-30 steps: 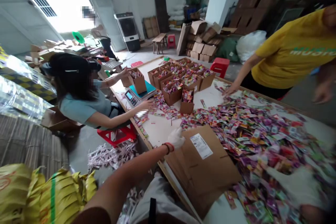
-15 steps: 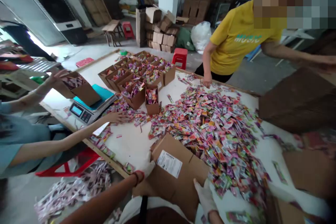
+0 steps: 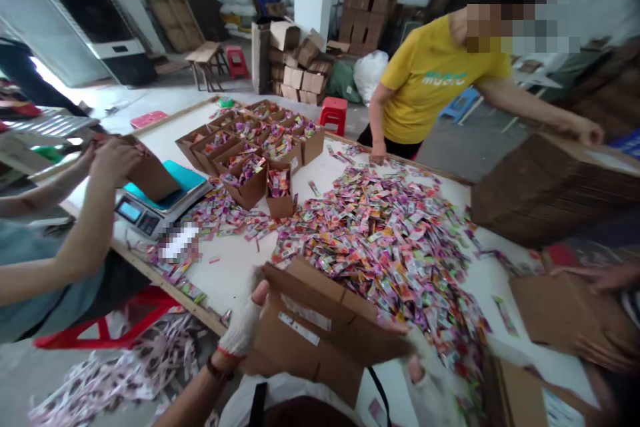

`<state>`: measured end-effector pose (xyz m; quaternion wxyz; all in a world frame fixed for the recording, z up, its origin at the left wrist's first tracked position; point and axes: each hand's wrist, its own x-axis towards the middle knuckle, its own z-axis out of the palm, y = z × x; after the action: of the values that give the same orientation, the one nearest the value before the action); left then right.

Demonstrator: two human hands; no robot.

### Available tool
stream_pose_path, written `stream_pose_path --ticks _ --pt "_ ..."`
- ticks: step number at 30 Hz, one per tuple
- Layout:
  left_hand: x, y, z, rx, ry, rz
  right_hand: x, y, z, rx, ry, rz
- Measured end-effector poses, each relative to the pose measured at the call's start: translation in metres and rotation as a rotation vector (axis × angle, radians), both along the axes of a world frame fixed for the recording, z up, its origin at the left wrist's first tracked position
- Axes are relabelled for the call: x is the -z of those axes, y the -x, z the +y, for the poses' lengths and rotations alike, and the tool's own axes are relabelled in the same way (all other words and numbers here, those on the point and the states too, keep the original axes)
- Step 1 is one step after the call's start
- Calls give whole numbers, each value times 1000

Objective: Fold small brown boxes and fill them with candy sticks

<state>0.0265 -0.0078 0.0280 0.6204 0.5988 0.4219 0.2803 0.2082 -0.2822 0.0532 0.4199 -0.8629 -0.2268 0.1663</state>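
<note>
A partly folded cardboard box [image 3: 307, 350] is in front of me, low at the table's near edge, its upper panel bent up and a white label on it. My left hand [image 3: 245, 323], in a pale glove with bare fingertips, is closed on the box's left edge. At the right end of the raised panel is my right hand [image 3: 425, 370], gloved too and somewhat blurred. Its thumb is on the near side and its fingers reach behind the cardboard. Just beyond the box lies a large heap of small colourful packets [image 3: 390, 240].
Several filled cartons [image 3: 245, 180] stand at the table's far left, beside a scale [image 3: 150, 207] where a co-worker handles a carton [image 3: 150, 170]. A person in a yellow shirt [image 3: 430, 80] reaches to stacked flat cardboard [image 3: 540, 193]. Another person's hands hold cardboard [image 3: 550, 310] at right.
The box panel has been bent up and my hands have shifted along its edges, the right one outward. The left co-worker's arm has moved from the packets to the carton on the scale.
</note>
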Motion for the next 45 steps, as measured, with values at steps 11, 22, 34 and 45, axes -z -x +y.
stream_pose_path --ticks 11,22,34,45 --pt "-32 -3 -66 76 -175 149 -26 10 36 182 -208 295" --pt "-55 10 -62 1236 -703 114 12 1 39 -240 -114 -687" --pt "-34 22 -73 829 -1214 481 -11 33 4 -1031 107 -710" --pt "-42 2 -50 1279 -1033 498 -46 72 84 -861 733 -412"
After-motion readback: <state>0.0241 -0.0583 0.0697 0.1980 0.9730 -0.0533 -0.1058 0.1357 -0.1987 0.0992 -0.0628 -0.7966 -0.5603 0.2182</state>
